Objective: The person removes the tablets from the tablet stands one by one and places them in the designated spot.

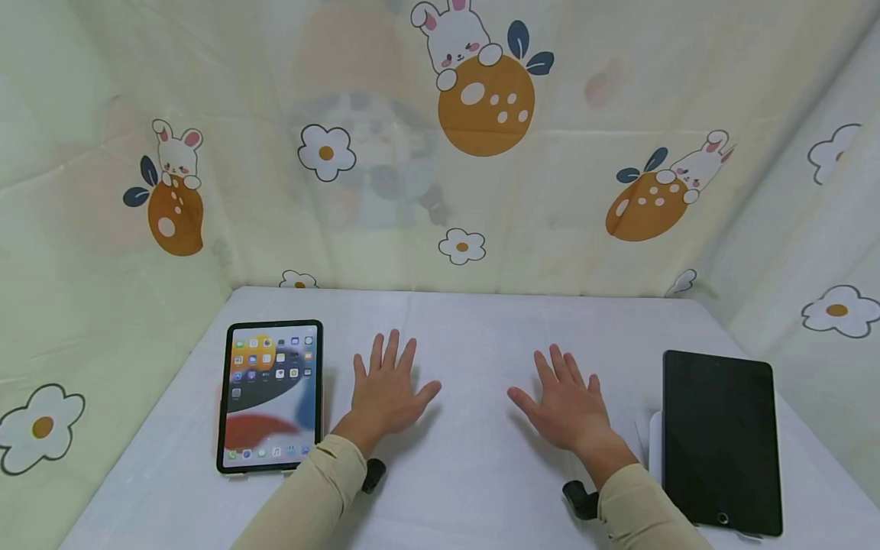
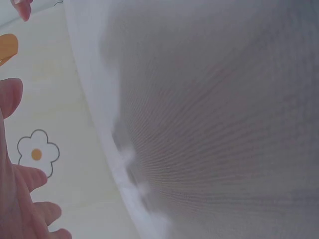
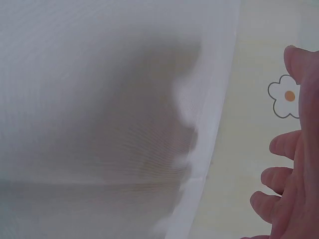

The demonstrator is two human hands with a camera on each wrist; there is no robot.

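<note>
Both hands hover palm down over a white-covered table (image 1: 474, 428), each casting a shadow on the cloth. The left hand (image 1: 388, 397) has its fingers spread and holds nothing. Beside it on the left lies a tablet (image 1: 271, 397) with a lit screen of app icons and a black border. The right hand (image 1: 567, 409), also bare, has its fingers extended and thumb out to the left. To its right is a second tablet (image 1: 718, 443) with a dark screen and a round button at its lower edge. In the wrist views, fingers (image 2: 47, 213) and fingertips (image 3: 264, 204) show with nothing between them.
Under the dark tablet's left side, a white object (image 1: 655, 447) peeks out. Printed curtains (image 1: 385, 252) with rabbits and flowers hang behind and at both sides of the table. A small black device (image 1: 580, 500) sits at the right wrist, another (image 1: 373, 475) at the left.
</note>
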